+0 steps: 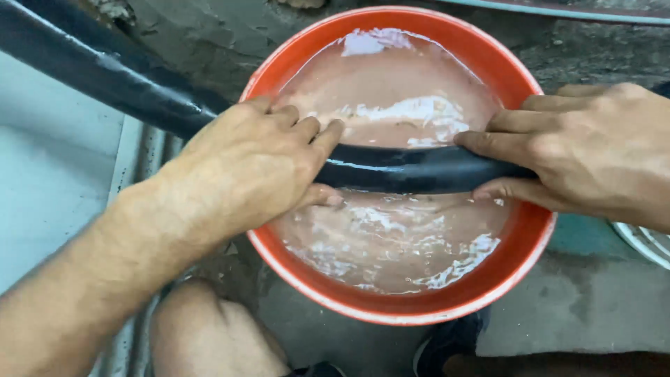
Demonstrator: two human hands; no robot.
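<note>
Black rubber tube [412, 169] spans a round orange-red basin [293, 276] side to side, pressed at the surface of cloudy, pinkish-brown water [391, 237]. Left hand [258, 164] clamps the tube near the basin's left rim, fingers [307, 129] over the top and thumb underneath. Right hand [593, 153] grips it at the right rim, fingers [488, 143] on top, thumb below, tips wet. Both hands closed around the tube; the stretch between them lies partly under water, glossy. The rest of the tube runs up and away to the top left, out of the basin, over a grey concrete floor [600, 293]. Water rippled, light glare in patches. Basin sits on the floor between the person's knee [188, 328] at bottom left and a dark shoe [447, 342] at bottom centre. Pale flat panel [49, 174] along the left edge; a white rim of some round thing [645, 241] at the right edge, too cropped to tell. No packages, labels or signs visible.
</note>
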